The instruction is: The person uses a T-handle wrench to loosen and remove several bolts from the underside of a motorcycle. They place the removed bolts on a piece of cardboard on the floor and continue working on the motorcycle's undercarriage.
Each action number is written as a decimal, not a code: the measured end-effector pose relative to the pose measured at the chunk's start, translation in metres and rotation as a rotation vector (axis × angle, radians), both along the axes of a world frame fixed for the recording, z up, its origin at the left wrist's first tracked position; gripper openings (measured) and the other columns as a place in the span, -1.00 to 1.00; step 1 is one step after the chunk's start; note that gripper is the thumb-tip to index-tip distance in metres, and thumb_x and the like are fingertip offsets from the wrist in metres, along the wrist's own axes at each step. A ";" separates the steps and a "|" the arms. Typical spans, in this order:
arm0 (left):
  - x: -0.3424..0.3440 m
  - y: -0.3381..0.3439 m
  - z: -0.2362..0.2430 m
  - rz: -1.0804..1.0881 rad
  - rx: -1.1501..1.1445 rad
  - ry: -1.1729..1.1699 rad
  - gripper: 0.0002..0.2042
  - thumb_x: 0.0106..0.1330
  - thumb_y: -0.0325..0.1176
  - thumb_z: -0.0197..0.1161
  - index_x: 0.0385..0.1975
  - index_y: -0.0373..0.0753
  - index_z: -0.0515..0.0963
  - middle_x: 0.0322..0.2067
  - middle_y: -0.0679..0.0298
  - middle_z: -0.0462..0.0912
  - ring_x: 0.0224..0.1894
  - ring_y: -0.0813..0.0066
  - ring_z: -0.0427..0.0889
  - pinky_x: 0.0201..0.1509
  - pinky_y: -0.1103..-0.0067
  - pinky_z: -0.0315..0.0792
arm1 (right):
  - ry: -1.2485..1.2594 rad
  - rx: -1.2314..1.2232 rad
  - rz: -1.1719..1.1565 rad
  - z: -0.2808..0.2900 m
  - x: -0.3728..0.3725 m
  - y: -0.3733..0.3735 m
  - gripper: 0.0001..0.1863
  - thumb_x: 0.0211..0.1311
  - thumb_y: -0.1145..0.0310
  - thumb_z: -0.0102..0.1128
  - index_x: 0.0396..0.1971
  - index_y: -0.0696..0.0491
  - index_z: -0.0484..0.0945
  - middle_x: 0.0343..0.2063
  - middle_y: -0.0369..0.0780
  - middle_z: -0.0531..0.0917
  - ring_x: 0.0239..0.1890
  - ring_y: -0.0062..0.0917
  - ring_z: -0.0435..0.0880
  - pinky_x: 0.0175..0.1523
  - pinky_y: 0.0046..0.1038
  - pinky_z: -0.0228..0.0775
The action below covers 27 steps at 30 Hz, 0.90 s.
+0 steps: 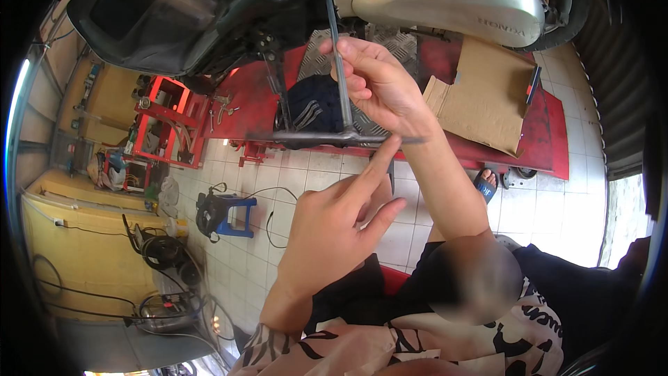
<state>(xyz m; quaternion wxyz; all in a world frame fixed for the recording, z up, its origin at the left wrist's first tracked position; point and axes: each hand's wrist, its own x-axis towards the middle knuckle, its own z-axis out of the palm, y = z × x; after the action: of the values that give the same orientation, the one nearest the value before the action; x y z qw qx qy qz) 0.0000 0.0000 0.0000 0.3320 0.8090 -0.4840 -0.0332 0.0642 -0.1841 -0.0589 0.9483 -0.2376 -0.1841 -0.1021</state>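
Note:
A T-handle wrench (343, 101) reaches from the underside of a motorcycle toward me, its long shaft beside the silver exhaust cover (445, 10) and its crossbar nearest me. My right hand (383, 80) has its fingers closed around the upper shaft, thumb and forefinger pinching. Below it, my left hand (337, 216) stretches its index finger up to the right part of the crossbar, touching it. The left thumb stands apart, and nothing lies in that palm. Where the shaft's far end meets the motorcycle, the fit is hard to make out.
The motorcycle stands over a red platform (243, 90) with a metal tread plate. Dark striped cloth (313, 101) lies behind the wrench, pliers (223, 108) to the left, cardboard (483, 94) to the right. A blue stool (240, 217) and a sandalled foot (486, 184) are on the tiled floor.

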 end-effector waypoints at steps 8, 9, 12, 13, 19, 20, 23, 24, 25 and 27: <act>-0.008 -0.002 0.009 0.316 -0.164 -0.013 -0.39 0.13 -0.52 0.28 0.22 -0.45 0.29 -0.76 0.37 0.44 -0.72 0.81 0.31 -0.63 0.80 0.16 | 0.033 0.002 -0.022 0.005 -0.008 0.004 -0.80 0.32 0.33 0.11 -0.33 0.19 0.52 -0.62 -0.31 0.54 -0.64 -0.74 0.37 -0.61 -0.71 0.15; -0.010 -0.002 0.009 0.298 -0.180 -0.006 -0.39 0.13 -0.52 0.28 0.23 -0.45 0.28 -0.75 0.38 0.45 -0.72 0.81 0.32 -0.62 0.80 0.17 | 0.035 0.009 0.001 0.004 -0.008 0.003 -0.80 0.32 0.33 0.09 -0.34 0.19 0.52 -0.64 -0.31 0.56 -0.66 -0.72 0.39 -0.62 -0.69 0.16; -0.013 -0.001 0.005 0.252 -0.197 -0.008 -0.38 0.12 -0.55 0.25 0.24 -0.44 0.26 -0.74 0.38 0.48 -0.71 0.79 0.35 -0.61 0.79 0.21 | 0.031 0.006 0.007 0.004 -0.010 0.002 -0.80 0.31 0.34 0.08 -0.35 0.19 0.51 -0.65 -0.31 0.56 -0.67 -0.71 0.39 -0.63 -0.69 0.15; -0.012 0.000 0.005 0.241 -0.180 -0.026 -0.38 0.12 -0.55 0.25 0.25 -0.44 0.26 -0.73 0.38 0.48 -0.71 0.78 0.35 -0.61 0.79 0.22 | 0.043 -0.010 -0.012 0.005 -0.010 0.003 -0.79 0.33 0.33 0.06 -0.34 0.19 0.50 -0.64 -0.32 0.53 -0.68 -0.74 0.38 -0.65 -0.73 0.16; -0.002 0.000 0.003 0.236 -0.197 -0.039 -0.38 0.09 -0.57 0.24 0.24 -0.45 0.27 -0.70 0.36 0.50 -0.69 0.77 0.40 -0.59 0.77 0.26 | 0.051 -0.026 -0.061 0.003 0.001 0.006 -0.77 0.37 0.31 0.03 -0.31 0.20 0.48 -0.63 -0.35 0.47 -0.71 -0.80 0.38 -0.68 -0.80 0.19; 0.001 0.000 0.003 0.234 -0.201 -0.036 -0.37 0.09 -0.58 0.24 0.24 -0.45 0.27 -0.70 0.36 0.51 -0.69 0.77 0.41 -0.59 0.77 0.27 | 0.049 -0.033 -0.064 0.004 0.004 0.006 -0.77 0.36 0.31 0.04 -0.31 0.20 0.48 -0.63 -0.35 0.47 -0.71 -0.80 0.38 -0.68 -0.79 0.18; 0.008 -0.002 0.004 0.233 -0.234 -0.020 -0.44 0.17 -0.57 0.21 0.23 -0.44 0.30 -0.71 0.38 0.47 -0.70 0.77 0.38 -0.61 0.77 0.25 | 0.056 -0.077 -0.099 0.007 0.008 0.001 -0.77 0.34 0.31 0.06 -0.31 0.20 0.50 -0.65 -0.35 0.47 -0.71 -0.78 0.38 -0.69 -0.75 0.14; 0.008 -0.004 -0.001 0.265 -0.268 0.027 -0.48 0.21 -0.55 0.18 0.22 -0.43 0.31 -0.72 0.39 0.45 -0.71 0.77 0.36 -0.62 0.77 0.24 | 0.069 -0.111 -0.121 0.004 0.006 -0.002 -0.78 0.34 0.31 0.07 -0.31 0.20 0.51 -0.66 -0.35 0.47 -0.71 -0.77 0.38 -0.69 -0.74 0.12; 0.009 -0.005 -0.005 0.291 -0.300 0.073 -0.52 0.26 -0.54 0.14 0.22 -0.42 0.32 -0.73 0.40 0.43 -0.72 0.77 0.34 -0.63 0.77 0.22 | 0.081 -0.144 -0.149 0.004 0.004 -0.007 -0.78 0.33 0.32 0.08 -0.31 0.20 0.52 -0.66 -0.35 0.46 -0.71 -0.76 0.38 -0.69 -0.72 0.10; 0.017 -0.011 -0.019 0.355 -0.409 0.153 -0.75 0.41 -0.46 0.03 -0.02 -0.42 0.52 -0.75 0.44 0.35 -0.77 0.79 0.26 -0.73 0.74 0.13 | 0.177 -0.125 -0.208 0.002 0.002 -0.010 -0.81 0.29 0.39 0.11 -0.41 0.22 0.56 -0.69 -0.27 0.51 -0.73 -0.68 0.40 -0.67 -0.61 0.19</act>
<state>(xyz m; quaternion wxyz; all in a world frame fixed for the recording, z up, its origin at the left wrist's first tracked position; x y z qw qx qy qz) 0.0167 -0.0105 -0.0188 0.5246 0.7925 -0.3046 0.0627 0.0663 -0.1937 -0.0571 0.9285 -0.3219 -0.0799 -0.1669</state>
